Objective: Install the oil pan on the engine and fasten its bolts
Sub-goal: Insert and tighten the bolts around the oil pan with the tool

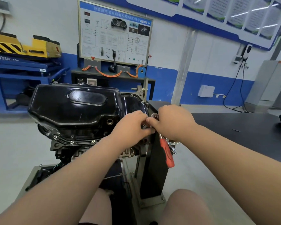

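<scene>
Oil pan (75, 104) – black, seated on the upturned engine (71, 140), which is held on a stand (152, 168) beside the dark bench (234, 135). Flange bolts (72, 142) show along the near edge; whether they are tight cannot be told.

Hands: both meet at the pan's right-hand edge on a ratchet (168, 153). The right hand (172, 120) is curled round its head end, and the red handle hangs down below. The left hand (130, 124) has its fingers curled, pinching at the socket end. Whether a bolt is in there is hidden by the fingers.

Step in hand, as judged: getting the socket onto a bolt at this edge.

Method notes:
- keep the socket square to the bolt head
- start the threads by finger
- steady the ratchet head with one hand while the other swings the handle
- tighten evenly round the flange – not one corner fully first
</scene>
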`<state>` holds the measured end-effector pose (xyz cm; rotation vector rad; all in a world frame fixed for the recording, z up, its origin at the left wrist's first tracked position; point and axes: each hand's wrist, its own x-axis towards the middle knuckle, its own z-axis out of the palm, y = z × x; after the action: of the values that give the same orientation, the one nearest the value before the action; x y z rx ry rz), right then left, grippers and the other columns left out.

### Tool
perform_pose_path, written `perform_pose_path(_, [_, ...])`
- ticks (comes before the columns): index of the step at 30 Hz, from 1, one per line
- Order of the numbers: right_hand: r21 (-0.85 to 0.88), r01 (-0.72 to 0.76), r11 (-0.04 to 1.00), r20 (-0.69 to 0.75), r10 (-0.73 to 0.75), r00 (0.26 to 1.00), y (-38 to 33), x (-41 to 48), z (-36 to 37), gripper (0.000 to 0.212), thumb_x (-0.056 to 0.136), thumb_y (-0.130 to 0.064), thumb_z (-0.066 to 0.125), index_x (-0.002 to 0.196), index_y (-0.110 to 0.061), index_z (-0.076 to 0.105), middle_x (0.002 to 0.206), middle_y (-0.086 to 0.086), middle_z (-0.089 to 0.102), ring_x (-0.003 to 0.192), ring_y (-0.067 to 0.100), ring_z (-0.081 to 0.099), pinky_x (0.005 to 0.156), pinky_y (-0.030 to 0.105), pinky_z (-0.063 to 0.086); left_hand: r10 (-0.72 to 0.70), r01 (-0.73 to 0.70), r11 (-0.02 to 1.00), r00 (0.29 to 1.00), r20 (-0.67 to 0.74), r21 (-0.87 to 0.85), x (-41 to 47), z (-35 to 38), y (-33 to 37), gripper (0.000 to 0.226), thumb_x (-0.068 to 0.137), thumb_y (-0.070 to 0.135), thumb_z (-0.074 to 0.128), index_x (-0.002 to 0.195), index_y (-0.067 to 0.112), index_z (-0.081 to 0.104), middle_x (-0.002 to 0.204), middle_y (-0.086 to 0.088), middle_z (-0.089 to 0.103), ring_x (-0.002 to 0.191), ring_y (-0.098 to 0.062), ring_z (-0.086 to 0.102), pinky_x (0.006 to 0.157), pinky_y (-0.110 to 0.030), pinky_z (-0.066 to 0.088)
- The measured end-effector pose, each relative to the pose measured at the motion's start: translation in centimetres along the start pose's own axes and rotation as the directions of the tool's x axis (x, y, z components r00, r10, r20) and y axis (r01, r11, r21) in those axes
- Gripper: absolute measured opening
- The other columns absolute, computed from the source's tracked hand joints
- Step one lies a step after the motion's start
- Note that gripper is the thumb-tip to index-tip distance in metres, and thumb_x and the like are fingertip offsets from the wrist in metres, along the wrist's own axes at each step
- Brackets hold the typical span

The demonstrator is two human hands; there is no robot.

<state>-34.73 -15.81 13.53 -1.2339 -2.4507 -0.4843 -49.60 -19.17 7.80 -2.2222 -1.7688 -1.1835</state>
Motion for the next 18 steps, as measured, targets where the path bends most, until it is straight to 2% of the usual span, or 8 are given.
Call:
perform_pose_path(3, [-0.061,0.05,0.997,-0.01,-0.051,0.999,-0.2,0.0,-0.1,0.049,0.088,-0.064,0.04,0.059,-0.024,0.042,0.057,-0.002,0.049,0.049,0.012,0.048,0.04,0.023,0.03,-0.01,0.013,0.997,0.999,-0.034,0.075,1.6,-0.4,0.2,0.015,0.081,0.025,0.064,0.08,0.025,0.049,0.073,0.011,0.052,0.07,-0.01,0.052,0.054,-0.019,0.031])
perform_pose_path(5, [-0.083,0.065,0.994,-0.019,-0.066,0.998,-0.3,0.1,-0.1,0.05,0.089,-0.064,0.039,0.06,-0.023,0.041,0.057,-0.002,0.048,0.049,0.012,0.047,0.04,0.023,0.028,0.064,-0.078,0.978,0.995,0.077,0.195,2.3,-0.6,0.3,0.019,0.083,0.021,0.058,0.074,0.026,0.042,0.067,0.011,0.047,0.068,-0.015,0.053,0.051,-0.022,0.028])
perform_pose_path(7, [-0.086,0.103,0.991,0.031,-0.101,0.994,-0.2,0.1,-0.5,0.047,0.09,-0.061,0.042,0.065,-0.021,0.046,0.064,-0.001,0.052,0.056,0.012,0.048,0.044,0.026,0.032,0.096,-0.127,0.972,0.982,0.162,0.196,2.8,-1.2,0.2,0.02,0.085,0.021,0.059,0.07,0.023,0.045,0.065,0.011,0.049,0.066,-0.016,0.053,0.052,-0.022,0.031])
perform_pose_path(10, [-0.294,0.412,0.862,0.038,-0.421,0.906,0.7,0.2,-0.9,0.025,0.093,-0.042,0.052,0.101,-0.019,0.057,0.095,0.0,0.057,0.09,0.017,0.049,0.069,0.03,0.04,0.048,-0.068,0.995,0.968,0.246,0.076,3.2,-1.9,0.1,0.017,0.082,0.032,0.07,0.082,0.016,0.066,0.076,0.004,0.065,0.073,-0.014,0.061,0.065,-0.025,0.048])
perform_pose_path(12, [-0.383,0.488,0.785,0.034,-0.515,0.856,1.4,0.2,-1.1,0.025,0.092,-0.033,0.054,0.113,-0.02,0.055,0.107,0.0,0.056,0.102,0.021,0.047,0.083,0.034,0.04,0.021,-0.025,1.0,0.963,0.269,0.008,3.1,-1.8,-0.1,0.019,0.082,0.031,0.072,0.088,0.014,0.071,0.082,0.003,0.069,0.079,-0.012,0.064,0.073,-0.027,0.051])
perform_pose_path(13, [-0.364,0.455,0.813,0.016,-0.483,0.876,1.4,0.1,-1.2,0.023,0.092,-0.036,0.053,0.11,-0.021,0.055,0.105,0.0,0.057,0.098,0.02,0.047,0.083,0.034,0.039,0.023,-0.02,1.0,0.964,0.264,-0.017,3.0,-1.6,-0.1,0.016,0.082,0.029,0.072,0.087,0.014,0.071,0.082,0.003,0.07,0.08,-0.011,0.064,0.075,-0.027,0.052])
perform_pose_path(15, [-0.246,0.323,0.914,-0.021,-0.339,0.941,1.0,-0.2,-1.0,0.031,0.091,-0.051,0.049,0.089,-0.02,0.053,0.085,-0.003,0.058,0.075,0.015,0.048,0.066,0.03,0.036,0.038,-0.029,0.999,0.968,0.248,-0.041,2.7,-1.3,-0.1,0.01,0.084,0.027,0.069,0.078,0.02,0.066,0.078,0.006,0.067,0.076,-0.009,0.063,0.071,-0.026,0.051])
perform_pose_path(18, [-0.035,0.013,0.999,0.028,-0.012,1.0,-0.4,-1.0,0.1,0.056,0.087,-0.068,0.037,0.06,-0.019,0.046,0.054,-0.002,0.047,0.048,0.012,0.044,0.045,0.025,0.027,0.071,-0.093,0.991,0.974,0.214,0.096,2.5,-0.6,-0.4,0.03,0.084,0.019,0.06,0.058,0.026,0.045,0.058,0.007,0.051,0.058,-0.012,0.049,0.056,-0.027,0.038])
